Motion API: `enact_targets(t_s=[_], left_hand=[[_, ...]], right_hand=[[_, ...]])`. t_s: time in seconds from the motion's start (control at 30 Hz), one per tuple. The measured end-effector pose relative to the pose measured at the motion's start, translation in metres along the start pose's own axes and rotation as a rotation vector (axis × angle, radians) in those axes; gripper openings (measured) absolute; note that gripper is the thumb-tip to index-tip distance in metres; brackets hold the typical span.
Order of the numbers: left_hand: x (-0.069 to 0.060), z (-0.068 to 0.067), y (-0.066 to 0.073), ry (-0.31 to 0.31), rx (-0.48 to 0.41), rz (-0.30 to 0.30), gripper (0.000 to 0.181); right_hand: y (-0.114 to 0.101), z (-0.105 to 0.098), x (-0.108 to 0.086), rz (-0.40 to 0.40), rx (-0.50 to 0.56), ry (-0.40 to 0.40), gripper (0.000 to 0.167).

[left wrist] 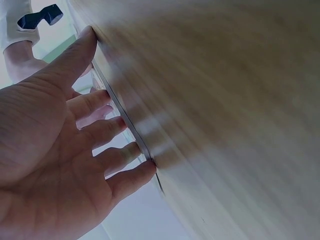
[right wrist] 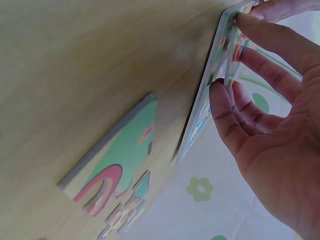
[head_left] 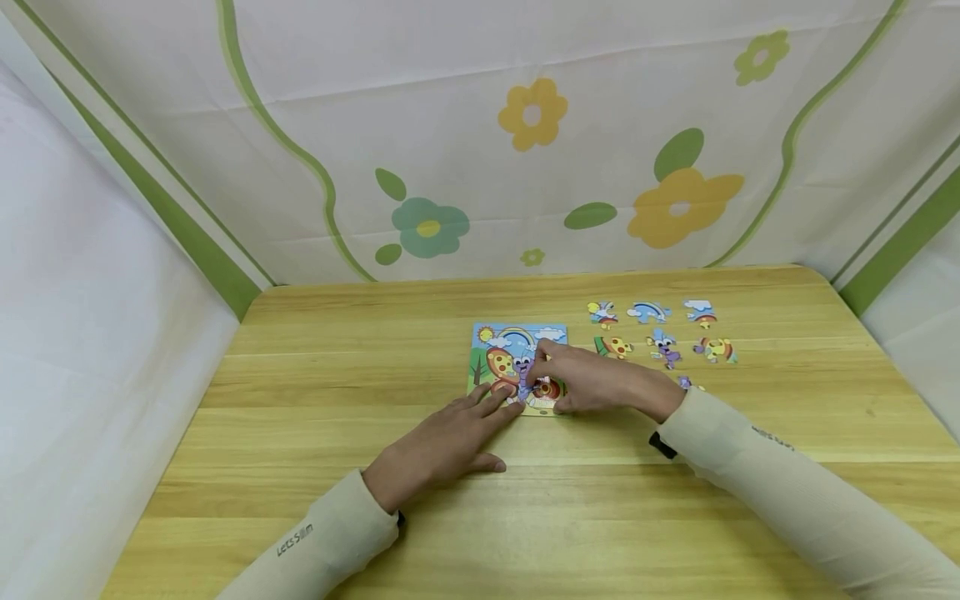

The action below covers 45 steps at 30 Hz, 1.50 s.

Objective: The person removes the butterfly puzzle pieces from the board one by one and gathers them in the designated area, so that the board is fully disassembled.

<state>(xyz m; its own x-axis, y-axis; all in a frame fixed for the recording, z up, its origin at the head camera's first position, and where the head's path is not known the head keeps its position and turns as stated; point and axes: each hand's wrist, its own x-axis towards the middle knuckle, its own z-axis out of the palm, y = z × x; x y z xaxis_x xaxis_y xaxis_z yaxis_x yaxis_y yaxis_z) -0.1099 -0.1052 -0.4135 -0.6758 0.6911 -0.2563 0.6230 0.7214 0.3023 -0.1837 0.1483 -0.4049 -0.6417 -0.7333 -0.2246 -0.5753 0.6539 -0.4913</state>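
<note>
A colourful jigsaw board with a butterfly, rainbow and sun picture lies flat on the table. My left hand rests its outstretched fingertips on the lower left edge of the board, thumb spread on the wood. Over the board's lower right part, my right hand pinches a puzzle piece between thumb and fingers. The piece appears slightly tilted against the board in the right wrist view. Much of its picture is hidden by the fingers.
Right of the board lie several loose puzzle pieces, among them a rainbow piece, a purple piece and a yellow wing piece. My right forearm partly covers the nearest ones. A flowered curtain hangs behind the wooden table.
</note>
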Motion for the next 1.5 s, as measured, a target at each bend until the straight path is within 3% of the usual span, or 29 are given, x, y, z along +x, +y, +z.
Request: enact_targets(t_s=[0.4, 0.73, 1.27, 1.5], left_hand=[[0.0, 0.0, 0.0, -0.002, 0.002, -0.005, 0.079], [-0.001, -0.001, 0.0, -0.001, -0.004, -0.01, 0.078], [-0.002, -0.001, 0.0, -0.013, -0.015, -0.004, 0.078], [-0.001, 0.0, 0.0, -0.011, -0.014, 0.0, 0.079]], right_hand=[[0.0, 0.001, 0.002, -0.034, -0.029, 0.004, 0.043], [-0.002, 0.002, 0.001, -0.004, -0.027, 0.013, 0.049], [0.002, 0.002, -0.009, -0.054, -0.042, 0.116, 0.05], [0.007, -0.003, -0.024, -0.032, -0.058, 0.15, 0.051]])
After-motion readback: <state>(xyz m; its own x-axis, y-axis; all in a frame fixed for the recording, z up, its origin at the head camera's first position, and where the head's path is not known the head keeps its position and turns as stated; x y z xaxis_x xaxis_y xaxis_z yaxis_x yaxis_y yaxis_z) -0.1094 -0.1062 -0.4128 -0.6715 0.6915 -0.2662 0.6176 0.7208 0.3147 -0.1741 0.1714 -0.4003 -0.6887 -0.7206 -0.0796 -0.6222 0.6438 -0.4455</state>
